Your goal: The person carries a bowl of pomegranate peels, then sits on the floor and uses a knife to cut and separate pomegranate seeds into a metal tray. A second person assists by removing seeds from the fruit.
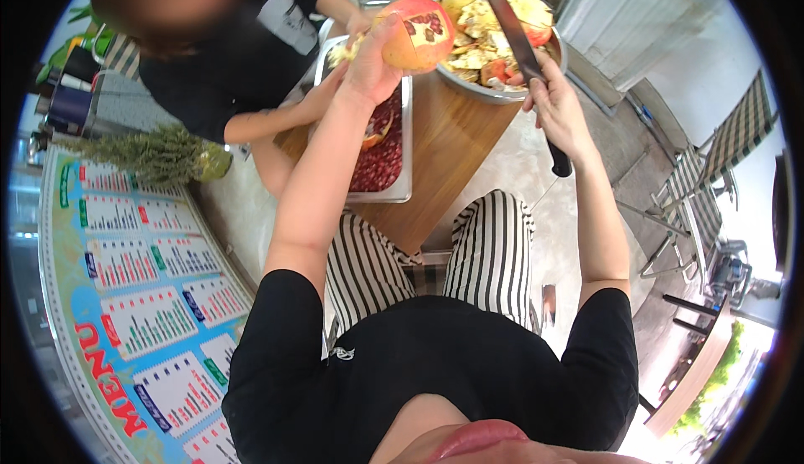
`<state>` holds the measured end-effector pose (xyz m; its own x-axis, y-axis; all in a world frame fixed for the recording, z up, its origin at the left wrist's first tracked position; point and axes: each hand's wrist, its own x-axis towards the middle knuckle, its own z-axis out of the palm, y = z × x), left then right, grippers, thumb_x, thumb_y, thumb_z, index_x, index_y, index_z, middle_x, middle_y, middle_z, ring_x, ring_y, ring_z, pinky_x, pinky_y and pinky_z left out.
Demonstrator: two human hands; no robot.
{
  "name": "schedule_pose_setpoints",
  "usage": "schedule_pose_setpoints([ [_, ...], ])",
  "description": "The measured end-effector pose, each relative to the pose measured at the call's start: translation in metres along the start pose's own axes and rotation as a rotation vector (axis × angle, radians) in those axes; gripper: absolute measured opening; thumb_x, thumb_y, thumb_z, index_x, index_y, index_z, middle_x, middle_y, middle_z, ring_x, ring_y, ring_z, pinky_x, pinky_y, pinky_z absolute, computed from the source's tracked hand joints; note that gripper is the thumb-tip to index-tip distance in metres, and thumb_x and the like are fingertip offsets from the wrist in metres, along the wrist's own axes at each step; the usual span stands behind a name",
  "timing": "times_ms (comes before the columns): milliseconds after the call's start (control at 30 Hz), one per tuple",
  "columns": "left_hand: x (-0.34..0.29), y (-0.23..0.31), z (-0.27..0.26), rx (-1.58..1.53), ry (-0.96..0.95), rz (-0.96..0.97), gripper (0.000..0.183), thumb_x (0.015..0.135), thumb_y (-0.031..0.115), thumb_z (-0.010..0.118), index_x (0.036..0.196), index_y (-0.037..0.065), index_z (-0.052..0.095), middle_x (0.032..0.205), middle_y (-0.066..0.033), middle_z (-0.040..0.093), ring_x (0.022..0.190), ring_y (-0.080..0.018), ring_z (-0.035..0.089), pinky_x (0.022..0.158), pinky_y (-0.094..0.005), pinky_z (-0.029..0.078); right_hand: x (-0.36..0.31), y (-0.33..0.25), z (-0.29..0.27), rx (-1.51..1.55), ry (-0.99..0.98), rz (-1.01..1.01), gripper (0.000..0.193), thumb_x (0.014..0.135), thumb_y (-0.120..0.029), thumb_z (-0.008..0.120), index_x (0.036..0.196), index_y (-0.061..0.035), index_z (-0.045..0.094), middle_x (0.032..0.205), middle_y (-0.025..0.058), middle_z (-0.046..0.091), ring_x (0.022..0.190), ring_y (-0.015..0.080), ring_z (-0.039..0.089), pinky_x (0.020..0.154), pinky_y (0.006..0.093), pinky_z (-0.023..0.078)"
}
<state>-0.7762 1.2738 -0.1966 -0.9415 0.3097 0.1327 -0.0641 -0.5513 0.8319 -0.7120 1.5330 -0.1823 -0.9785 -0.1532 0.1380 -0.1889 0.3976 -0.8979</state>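
Note:
A large red and yellow pomegranate (413,38) is raised over the table in my left hand (376,66). Part of its skin is cut away, so dark red seeds show on the side facing right. My right hand (556,105) grips a knife (512,32) by its black handle, the broad dark blade pointing up and away over a metal bowl (504,95) of peel and pomegranate scraps. Below my left forearm lies a metal tray (408,154) of loose red seeds (378,169), with a piece of cut pomegranate (377,135) on top, partly hidden by my arm.
Tray and bowl share a wooden table (452,141). Across at the left, a co-worker in a black shirt (197,70) has both hands by the tray, near pale peel. A potted plant (159,156) and a printed board (151,296) stand left; folding chairs (699,179) stand right.

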Motion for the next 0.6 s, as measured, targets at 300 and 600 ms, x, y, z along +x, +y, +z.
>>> schedule_pose_setpoints([
  [300, 0.069, -0.02, 0.022, 0.183, 0.006, -0.081, 0.059, 0.078, 0.038, 0.058, 0.125, 0.005, 0.043, 0.119, -0.0107, 0.053, 0.109, -0.0248, 0.053, 0.091, -0.0416, 0.045, -0.024, 0.017, -0.029, -0.543, 0.018, -0.313, 0.061, 0.078, 0.0, 0.046, 0.132, -0.0254, 0.039, 0.09, 0.0142, 0.061, 0.077, 0.0357, 0.059, 0.066, 0.044, 0.05],
  [600, 0.088, -0.033, 0.024, 0.192, 0.016, -0.14, 0.055, 0.081, 0.035, 0.058, 0.125, 0.007, 0.042, 0.119, -0.0095, 0.054, 0.109, -0.0223, 0.052, 0.094, -0.039, 0.042, -0.019, 0.027, -0.048, -0.685, 0.027, -0.34, 0.065, 0.073, 0.002, 0.047, 0.132, -0.0239, 0.041, 0.086, 0.0122, 0.06, 0.073, 0.0325, 0.06, 0.062, 0.042, 0.05],
])
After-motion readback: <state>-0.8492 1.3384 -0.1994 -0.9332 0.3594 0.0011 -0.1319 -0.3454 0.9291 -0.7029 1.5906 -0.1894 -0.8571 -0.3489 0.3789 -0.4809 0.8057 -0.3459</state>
